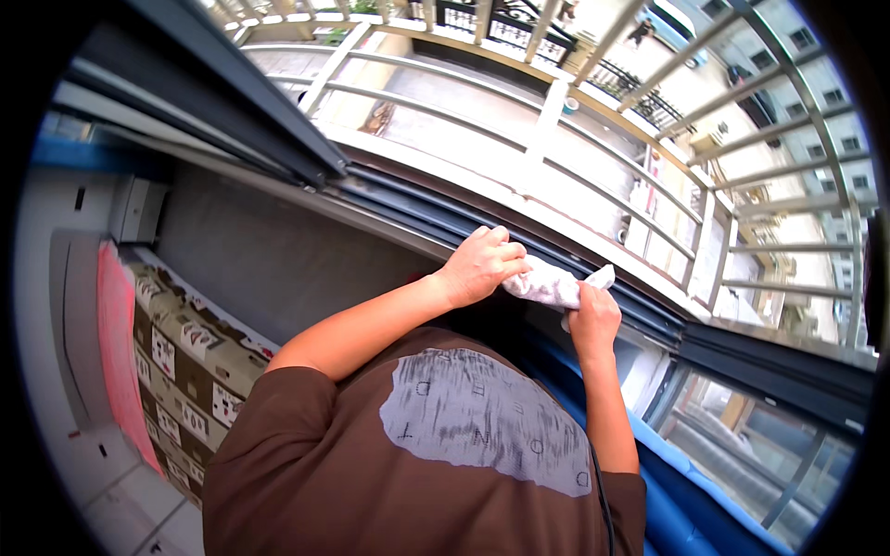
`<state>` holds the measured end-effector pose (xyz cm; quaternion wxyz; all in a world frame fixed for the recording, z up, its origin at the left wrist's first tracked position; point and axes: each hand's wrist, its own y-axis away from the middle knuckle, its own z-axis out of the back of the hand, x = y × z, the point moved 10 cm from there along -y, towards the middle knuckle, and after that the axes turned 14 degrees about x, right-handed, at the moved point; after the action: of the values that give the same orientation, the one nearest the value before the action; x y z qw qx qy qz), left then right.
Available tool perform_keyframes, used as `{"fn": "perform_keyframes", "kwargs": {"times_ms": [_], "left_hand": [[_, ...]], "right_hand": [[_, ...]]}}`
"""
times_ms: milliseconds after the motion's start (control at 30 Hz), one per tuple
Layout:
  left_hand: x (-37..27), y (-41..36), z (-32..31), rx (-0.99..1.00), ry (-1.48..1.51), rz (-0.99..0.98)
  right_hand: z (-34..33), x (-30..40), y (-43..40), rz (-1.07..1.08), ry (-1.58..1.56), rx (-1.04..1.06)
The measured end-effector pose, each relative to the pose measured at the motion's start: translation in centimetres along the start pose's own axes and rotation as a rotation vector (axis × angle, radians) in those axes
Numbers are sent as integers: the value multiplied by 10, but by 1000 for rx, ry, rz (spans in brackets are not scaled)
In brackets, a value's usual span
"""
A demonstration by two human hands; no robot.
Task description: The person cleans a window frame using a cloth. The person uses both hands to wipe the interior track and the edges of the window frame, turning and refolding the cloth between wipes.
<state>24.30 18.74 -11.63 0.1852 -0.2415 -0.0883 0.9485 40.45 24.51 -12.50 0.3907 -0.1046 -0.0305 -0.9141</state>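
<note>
A bunched white cloth [546,283] stretches between my two hands, just over the dark metal track of a sliding window [424,217]. At its left end my left hand [484,265] is closed on the cloth, with the knuckles up. Around the other end my right hand [594,316] is wrapped, and a loose corner of cloth sticks up above it. Whether the cloth touches the track cannot be told, as my hands partly cover it.
Beyond the track is a metal safety cage [549,121], high above a street. A dark window sash [229,90] stands at upper left. Patterned bedding [188,375] lies at lower left, and a blue curtain [685,479] hangs at lower right.
</note>
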Motion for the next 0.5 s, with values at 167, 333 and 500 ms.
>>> {"fn": "perform_keyframes", "kwargs": {"times_ms": [167,333,500], "left_hand": [[42,40,32,-28,-16,148],[88,82,66,-83,-45,283],[119,118,103,-146,-134,410]], "right_hand": [[-12,58,-36,99,-69,24],[-33,121,-75,172,-77,91],[-54,193,-119,275,-159,78]]}}
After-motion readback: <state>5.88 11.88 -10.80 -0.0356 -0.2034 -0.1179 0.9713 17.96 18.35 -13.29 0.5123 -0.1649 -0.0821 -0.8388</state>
